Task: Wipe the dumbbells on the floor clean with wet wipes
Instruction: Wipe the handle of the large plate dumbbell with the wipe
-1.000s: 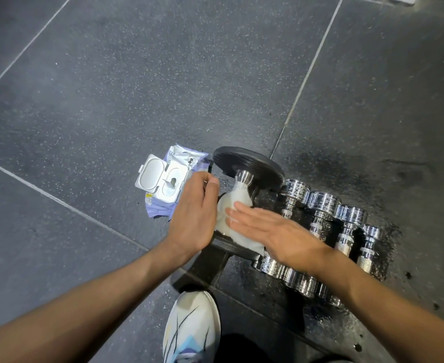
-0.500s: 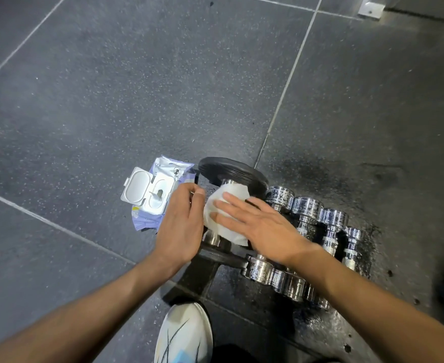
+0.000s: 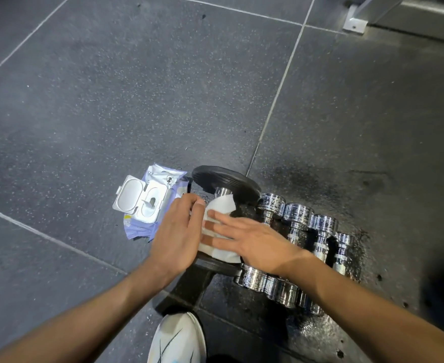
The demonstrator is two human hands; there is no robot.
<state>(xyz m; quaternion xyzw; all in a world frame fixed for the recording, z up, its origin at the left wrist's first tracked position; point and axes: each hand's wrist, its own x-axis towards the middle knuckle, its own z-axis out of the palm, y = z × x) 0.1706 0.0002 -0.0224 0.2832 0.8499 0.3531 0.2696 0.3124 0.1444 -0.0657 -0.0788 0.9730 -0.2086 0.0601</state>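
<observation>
**Wipe climbs the handle of the big dumbbell**

The left hand [image 3: 175, 234] is cupped against the left side of the wrapped handle, its fingers curled over and its thumb on the edge of the white wipe [image 3: 222, 212], clamping the cloth in place. The right hand [image 3: 252, 243] lies flat, fingers straight and spread, pressing the wipe down from the other side. So one hand grips and one presses with the palm open.

The change is in the wipe. A second ago it sat lower on the handle, bunched and narrow at the top, with a long stretch of bare metal showing above it. Now it has ridden up and spread wide, and only a short stub of handle [image 3: 222, 192] shows below the far plate of the black dumbbell [image 3: 226, 183]. The left hand has also gone from standing upright beside the handle to curling round it. By the look of it, the handle is getting its rub along the full length, and the stroke is near its far end.

The black dumbbell lies on the floor [image 3: 111, 100] between the two hands, its near plate partly hidden under the wrists. Just to its right, touching side by side, sits the row of chrome dumbbells [image 3: 298, 214], and the floor around them is dark and wet. That suggests they have probably had their turn already. To the left, just beside the black plate, the pack of wipes [image 3: 147, 203] lies with its lid flipped open. A white shoe [image 3: 176, 339] pokes in at the bottom edge.
</observation>
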